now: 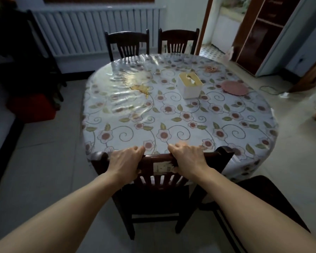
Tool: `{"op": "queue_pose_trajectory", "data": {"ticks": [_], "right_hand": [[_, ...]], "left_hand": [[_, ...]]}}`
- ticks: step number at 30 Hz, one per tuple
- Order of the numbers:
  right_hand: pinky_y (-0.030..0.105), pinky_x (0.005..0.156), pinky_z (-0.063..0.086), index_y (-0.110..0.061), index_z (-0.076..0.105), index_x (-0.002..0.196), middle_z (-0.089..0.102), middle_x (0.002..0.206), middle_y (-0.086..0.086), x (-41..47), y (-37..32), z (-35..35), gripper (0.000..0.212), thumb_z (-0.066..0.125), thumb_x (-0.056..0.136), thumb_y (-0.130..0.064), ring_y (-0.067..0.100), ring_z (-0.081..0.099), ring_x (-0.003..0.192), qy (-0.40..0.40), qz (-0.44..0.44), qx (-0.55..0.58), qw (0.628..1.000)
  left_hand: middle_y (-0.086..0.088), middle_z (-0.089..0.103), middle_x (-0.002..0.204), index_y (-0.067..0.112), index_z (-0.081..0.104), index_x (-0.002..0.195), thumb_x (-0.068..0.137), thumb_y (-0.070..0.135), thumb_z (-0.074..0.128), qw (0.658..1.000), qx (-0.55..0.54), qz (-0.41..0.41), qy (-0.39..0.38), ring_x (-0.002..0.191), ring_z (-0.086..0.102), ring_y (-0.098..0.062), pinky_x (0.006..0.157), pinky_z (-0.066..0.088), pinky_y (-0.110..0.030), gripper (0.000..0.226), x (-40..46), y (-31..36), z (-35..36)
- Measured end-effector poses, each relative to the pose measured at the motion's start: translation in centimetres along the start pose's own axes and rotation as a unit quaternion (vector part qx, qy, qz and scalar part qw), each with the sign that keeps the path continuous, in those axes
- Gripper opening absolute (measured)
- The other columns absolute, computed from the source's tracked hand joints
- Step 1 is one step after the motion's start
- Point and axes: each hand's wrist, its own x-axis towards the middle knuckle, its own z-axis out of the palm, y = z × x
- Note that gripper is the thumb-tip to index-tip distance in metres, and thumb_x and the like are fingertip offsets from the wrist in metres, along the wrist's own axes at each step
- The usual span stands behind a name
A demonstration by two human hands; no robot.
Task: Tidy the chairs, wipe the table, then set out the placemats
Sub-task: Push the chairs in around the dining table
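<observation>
Both hands on the near chair [159, 172]: left hand [125, 161] and right hand [187, 159] each have fingers [138, 148] curled over the top rail, clamped on it, thumbs on the near side as far as I can tell. Chair back sits right at the table [181, 115] edge, touching or nearly touching the plastic-covered cloth, so it reads as almost tucked in. Risks from here: push further and the rail snags the overhanging cover, dragging it and shifting the tissue box [190, 85] and the pink placemat [234, 88] at the far right. Knuckles sit between rail and table edge, so pinch hazard. Amber spill [141, 89] left of the box is still unwiped; any cloth drag could spread it. Another dark chair [259, 198] stands just right of this one, angled out; legs could clash if the near chair is slewed right. Two far chairs [128, 44] already in.
</observation>
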Motion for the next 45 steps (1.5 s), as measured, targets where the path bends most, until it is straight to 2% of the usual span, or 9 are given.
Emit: {"op": "queue_pose_trajectory", "data": {"ticks": [5, 9, 14, 17, 19, 28, 37, 41, 45], "right_hand": [[0.028, 0.048, 0.030, -0.016, 0.057, 0.090, 0.059, 0.078, 0.000, -1.1, -0.6, 3.9, 0.040, 0.079, 0.056, -0.009, 0.020, 0.058, 0.072, 0.028, -0.044, 0.001, 0.999], [0.024, 0.040, 0.027, -0.016, 0.059, 0.076, 0.057, 0.063, -0.002, -1.4, -1.8, 4.6, 0.049, 0.084, 0.035, -0.008, 0.019, 0.056, 0.056, 0.043, -0.052, -0.010, 0.998], [0.027, 0.042, 0.030, -0.016, 0.054, 0.077, 0.056, 0.068, -0.002, -3.4, -2.7, 5.4, 0.049, 0.086, 0.041, -0.009, 0.018, 0.056, 0.059, 0.017, -0.039, 0.003, 0.999], [0.032, 0.058, 0.034, -0.016, 0.047, 0.101, 0.056, 0.094, 0.003, -4.5, -2.6, 5.1, 0.036, 0.066, 0.073, -0.003, 0.025, 0.057, 0.084, -0.032, -0.022, 0.032, 0.999], [0.033, 0.061, 0.033, -0.017, 0.046, 0.104, 0.060, 0.099, 0.005, -5.3, -2.3, 5.0, 0.033, 0.054, 0.078, 0.001, 0.028, 0.059, 0.089, -0.075, -0.006, 0.036, 0.997], [0.029, 0.060, 0.034, -0.020, 0.056, 0.093, 0.067, 0.090, 0.000, -4.9, -0.7, 5.3, 0.022, 0.058, 0.075, -0.009, 0.027, 0.063, 0.086, -0.045, -0.004, 0.051, 0.998], [0.029, 0.062, 0.033, -0.015, 0.058, 0.080, 0.064, 0.072, 0.002, -3.3, 2.8, 5.2, 0.019, 0.062, 0.068, -0.001, 0.027, 0.062, 0.071, 0.007, 0.002, 0.049, 0.999], [0.028, 0.054, 0.038, -0.016, 0.054, 0.068, 0.057, 0.056, -0.001, -3.1, 2.5, 5.5, 0.028, 0.070, 0.054, 0.002, 0.024, 0.060, 0.052, 0.032, -0.001, 0.058, 0.998], [0.033, 0.058, 0.041, -0.014, 0.056, 0.073, 0.060, 0.062, 0.002, -3.2, 2.1, 6.0, 0.023, 0.064, 0.061, 0.004, 0.028, 0.060, 0.059, 0.021, 0.011, 0.060, 0.998]], "left_hand": [[0.001, 0.058, 0.093, 0.019, 0.048, 0.100, 0.072, 0.031, 0.067, 0.999, -0.016, 0.035, 0.017, 0.085, 0.061, -0.023, 0.060, 0.045, -0.033, 0.035, -0.6, -0.5, 3.6], [-0.001, 0.062, 0.079, 0.017, 0.055, 0.090, 0.060, 0.024, 0.074, 0.998, 0.007, 0.053, 0.037, 0.068, 0.064, -0.024, 0.048, 0.035, -0.028, 0.036, -1.2, -1.7, 4.7], [0.000, 0.061, 0.079, 0.019, 0.055, 0.090, 0.058, 0.024, 0.077, 0.997, 0.012, 0.073, 0.021, 0.068, 0.063, -0.023, 0.048, 0.034, -0.028, 0.039, -3.3, -1.3, 6.0], [0.002, 0.060, 0.072, 0.020, 0.056, 0.085, 0.048, 0.022, 0.082, 0.997, 0.022, 0.076, 0.005, 0.060, 0.062, -0.021, 0.045, 0.029, -0.025, 0.045, -4.3, -1.0, 6.2], [0.002, 0.059, 0.072, 0.021, 0.056, 0.087, 0.049, 0.022, 0.081, 0.996, 0.023, 0.082, -0.002, 0.061, 0.061, -0.021, 0.044, 0.030, -0.026, 0.045, -4.7, -0.9, 6.3], [0.001, 0.056, 0.069, 0.020, 0.058, 0.080, 0.048, 0.019, 0.082, 0.997, 0.017, 0.079, 0.011, 0.058, 0.058, -0.021, 0.043, 0.025, -0.025, 0.040, -3.8, -0.3, 6.3], [-0.002, 0.056, 0.099, 0.021, 0.051, 0.109, 0.079, 0.026, 0.063, 0.996, -0.019, 0.081, -0.012, 0.089, 0.057, -0.023, 0.060, 0.035, -0.031, 0.033, -0.8, 1.8, 6.0], [-0.003, 0.057, 0.095, 0.021, 0.053, 0.108, 0.077, 0.027, 0.065, 0.995, -0.023, 0.096, -0.010, 0.084, 0.058, -0.023, 0.060, 0.034, -0.031, 0.034, -0.5, 1.3, 5.9], [-0.003, 0.058, 0.086, 0.020, 0.056, 0.100, 0.069, 0.024, 0.071, 0.995, -0.016, 0.102, -0.013, 0.074, 0.060, -0.023, 0.055, 0.033, -0.030, 0.034, -0.6, 1.1, 6.3]]}}
